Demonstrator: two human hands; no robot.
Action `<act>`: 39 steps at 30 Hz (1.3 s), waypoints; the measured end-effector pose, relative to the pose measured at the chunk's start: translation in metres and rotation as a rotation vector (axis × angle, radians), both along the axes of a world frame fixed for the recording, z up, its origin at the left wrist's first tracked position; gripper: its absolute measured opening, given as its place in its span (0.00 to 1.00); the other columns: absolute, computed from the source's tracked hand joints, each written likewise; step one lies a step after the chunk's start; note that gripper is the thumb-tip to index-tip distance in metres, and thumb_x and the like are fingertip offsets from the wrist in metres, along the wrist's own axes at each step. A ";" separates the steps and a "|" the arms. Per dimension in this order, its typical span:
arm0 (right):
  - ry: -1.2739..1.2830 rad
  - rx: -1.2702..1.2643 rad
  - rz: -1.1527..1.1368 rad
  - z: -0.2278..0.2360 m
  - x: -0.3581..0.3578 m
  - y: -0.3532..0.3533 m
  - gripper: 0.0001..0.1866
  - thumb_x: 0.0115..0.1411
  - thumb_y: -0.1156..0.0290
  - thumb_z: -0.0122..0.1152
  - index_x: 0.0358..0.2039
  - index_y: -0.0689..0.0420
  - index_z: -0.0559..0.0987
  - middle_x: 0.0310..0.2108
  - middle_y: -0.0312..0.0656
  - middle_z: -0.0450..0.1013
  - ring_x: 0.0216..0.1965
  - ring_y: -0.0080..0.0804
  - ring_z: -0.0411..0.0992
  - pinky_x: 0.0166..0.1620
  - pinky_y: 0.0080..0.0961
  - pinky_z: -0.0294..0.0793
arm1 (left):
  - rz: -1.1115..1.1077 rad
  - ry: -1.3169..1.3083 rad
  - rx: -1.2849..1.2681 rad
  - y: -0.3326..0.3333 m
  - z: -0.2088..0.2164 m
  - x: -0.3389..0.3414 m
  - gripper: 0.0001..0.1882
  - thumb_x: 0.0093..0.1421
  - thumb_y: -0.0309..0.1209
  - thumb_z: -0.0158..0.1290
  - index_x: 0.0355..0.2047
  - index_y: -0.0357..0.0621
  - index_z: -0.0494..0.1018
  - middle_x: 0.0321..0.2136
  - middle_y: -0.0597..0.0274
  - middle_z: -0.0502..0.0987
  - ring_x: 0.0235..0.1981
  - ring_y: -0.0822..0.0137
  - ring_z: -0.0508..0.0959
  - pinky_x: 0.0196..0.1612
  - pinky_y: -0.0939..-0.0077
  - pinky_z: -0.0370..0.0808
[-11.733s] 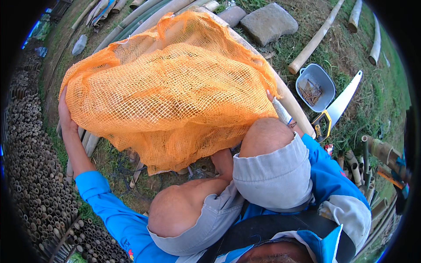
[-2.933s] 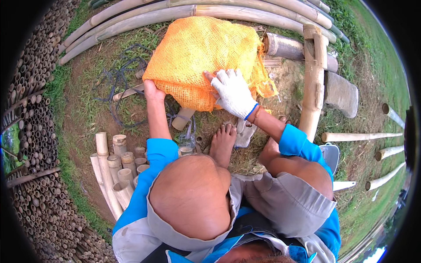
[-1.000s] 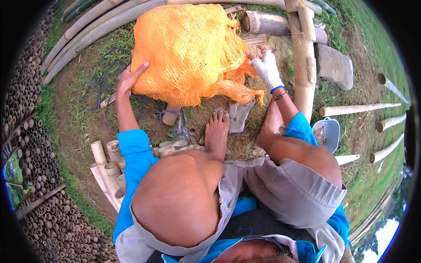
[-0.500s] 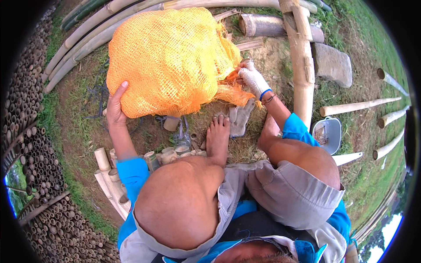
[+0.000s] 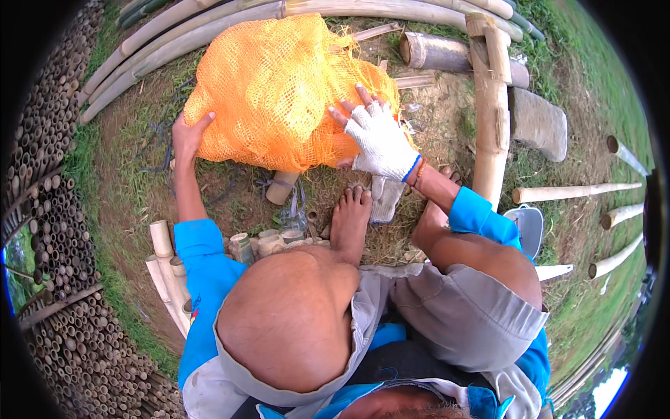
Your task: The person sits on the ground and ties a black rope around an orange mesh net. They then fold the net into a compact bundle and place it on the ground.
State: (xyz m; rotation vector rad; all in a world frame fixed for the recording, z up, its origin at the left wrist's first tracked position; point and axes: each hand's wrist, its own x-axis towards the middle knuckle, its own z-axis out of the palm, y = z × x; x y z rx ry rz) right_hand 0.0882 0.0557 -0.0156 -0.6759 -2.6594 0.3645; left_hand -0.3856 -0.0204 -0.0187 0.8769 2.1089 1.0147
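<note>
A bulky orange mesh sack (image 5: pixel 262 91) lies before my feet, its weave crumpled and bunched. My left hand (image 5: pixel 190 134) grips its left edge, thumb on the near side and the other fingers mostly hidden behind the mesh. My right hand (image 5: pixel 382 145), in a white fingerless work glove with a blue cuff, lies on the sack's right part with fingers spread. What the sack contains cannot be made out. A grey-white glove (image 5: pixel 385 199) rests on the ground beside my bare foot (image 5: pixel 350 218). Just below the sack is a short bamboo piece (image 5: pixel 282 187) with dark ties around it.
Long bamboo poles (image 5: pixel 230 40) curve behind the sack. An upright-looking bamboo post (image 5: pixel 490 119) and a stone block (image 5: pixel 537 124) are at right, near a grey bucket (image 5: pixel 528 227) and a saw-like blade (image 5: pixel 553 272). Cut bamboo pieces (image 5: pixel 269 242) sit by my left knee; stacked bamboo (image 5: pixel 105 356) lines the left.
My right hand has left the sack's gathered lower-right end and now lies spread on top of the mesh. The sack looks less puffed out. My left hand keeps its edge, slightly higher in view.
</note>
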 end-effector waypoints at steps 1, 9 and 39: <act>-0.061 -0.013 -0.013 -0.009 -0.002 0.003 0.58 0.49 0.41 0.80 0.76 0.48 0.66 0.69 0.49 0.68 0.76 0.66 0.55 0.74 0.67 0.57 | -0.026 0.130 -0.027 0.007 -0.002 -0.007 0.37 0.59 0.31 0.73 0.66 0.39 0.72 0.61 0.51 0.81 0.61 0.55 0.81 0.62 0.57 0.78; -0.142 0.037 -0.019 -0.054 0.011 -0.002 0.35 0.53 0.67 0.72 0.64 0.52 0.75 0.63 0.48 0.71 0.65 0.59 0.67 0.63 0.58 0.67 | -0.495 0.922 0.552 0.058 0.068 0.190 0.33 0.68 0.33 0.61 0.72 0.46 0.68 0.73 0.50 0.66 0.75 0.45 0.64 0.77 0.47 0.60; 0.742 -2.042 -0.497 -0.149 0.049 0.027 0.24 0.78 0.48 0.52 0.68 0.46 0.72 0.60 0.37 0.76 0.53 0.34 0.78 0.48 0.33 0.82 | -0.846 0.783 0.304 0.018 -0.021 0.253 0.46 0.63 0.41 0.66 0.78 0.49 0.59 0.73 0.50 0.68 0.76 0.43 0.62 0.77 0.40 0.56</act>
